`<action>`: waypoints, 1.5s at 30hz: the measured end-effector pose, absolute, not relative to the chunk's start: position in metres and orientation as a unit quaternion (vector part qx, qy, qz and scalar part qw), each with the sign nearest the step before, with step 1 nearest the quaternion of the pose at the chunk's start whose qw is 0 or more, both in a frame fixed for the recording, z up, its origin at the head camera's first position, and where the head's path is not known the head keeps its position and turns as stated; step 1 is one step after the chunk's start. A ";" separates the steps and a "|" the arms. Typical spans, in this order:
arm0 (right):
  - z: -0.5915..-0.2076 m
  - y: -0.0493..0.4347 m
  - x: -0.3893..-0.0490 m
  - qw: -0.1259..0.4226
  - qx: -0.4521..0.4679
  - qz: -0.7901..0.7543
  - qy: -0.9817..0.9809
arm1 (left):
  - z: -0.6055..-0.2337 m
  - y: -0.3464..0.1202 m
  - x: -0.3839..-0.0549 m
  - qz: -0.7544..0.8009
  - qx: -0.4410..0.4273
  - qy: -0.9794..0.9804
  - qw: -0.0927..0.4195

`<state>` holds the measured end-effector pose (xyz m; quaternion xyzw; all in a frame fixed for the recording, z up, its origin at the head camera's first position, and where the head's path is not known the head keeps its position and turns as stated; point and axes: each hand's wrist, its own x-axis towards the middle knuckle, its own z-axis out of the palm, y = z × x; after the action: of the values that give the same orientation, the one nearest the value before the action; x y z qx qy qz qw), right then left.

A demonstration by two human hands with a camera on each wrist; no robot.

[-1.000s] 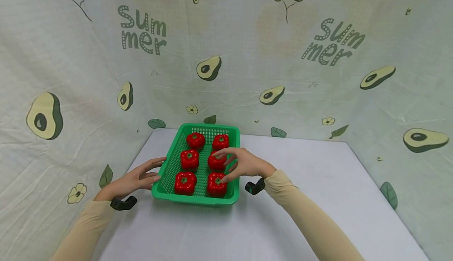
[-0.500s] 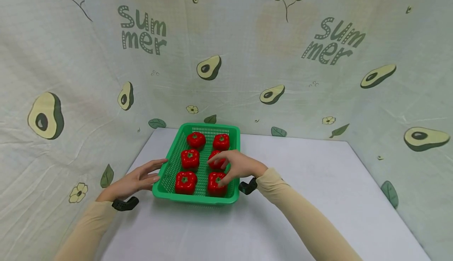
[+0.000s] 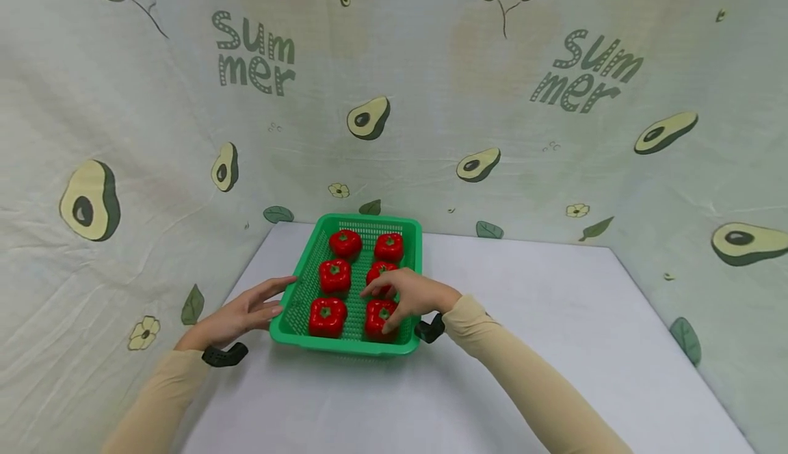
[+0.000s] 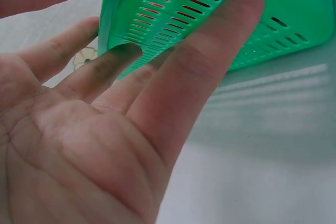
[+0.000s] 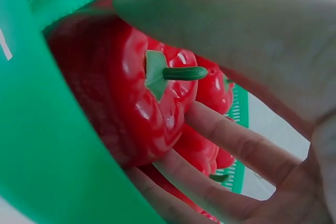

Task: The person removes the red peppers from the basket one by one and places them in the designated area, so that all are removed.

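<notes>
Right grip (image 3: 415,295): thumb and fingers curled round a red pepper (image 5: 118,87), on opposite sides
Pepper: stem up, in the near right corner of the basket (image 3: 345,346)
Left grip (image 3: 240,316): fingers apart, touching the basket's left wall from outside
Other peppers (image 3: 335,276): five, in the basket
Surface (image 3: 517,344): white, beneath the basket

Even light fills the head view: soft shadow in front of the green basket (image 3: 345,346), glints on red peppers (image 3: 327,317) inside it. Pale stripes cross the basket's shadow in the dimmer left wrist view.
</notes>
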<state>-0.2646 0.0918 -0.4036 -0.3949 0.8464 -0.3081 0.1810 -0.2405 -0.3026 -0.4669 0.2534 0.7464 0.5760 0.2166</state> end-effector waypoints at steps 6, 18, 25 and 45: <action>-0.404 0.090 -0.263 0.187 -0.392 -0.296 0.851 | -0.469 -0.300 -0.242 0.585 0.255 0.738 0.220; -0.405 0.086 -0.262 0.187 -0.387 -0.280 0.858 | -0.471 -0.303 -0.240 0.581 0.263 0.740 0.216; -0.408 0.086 -0.265 0.185 -0.395 -0.279 0.856 | -0.471 -0.303 -0.239 0.586 0.260 0.736 0.217; -0.405 0.091 -0.267 0.183 -0.412 -0.319 0.834 | -0.470 -0.303 -0.240 0.578 0.246 0.747 0.216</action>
<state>-0.2670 0.0910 -0.4046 -0.4122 0.8336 -0.3189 0.1832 -0.2404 -0.3030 -0.4698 0.2463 0.7473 0.5781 0.2159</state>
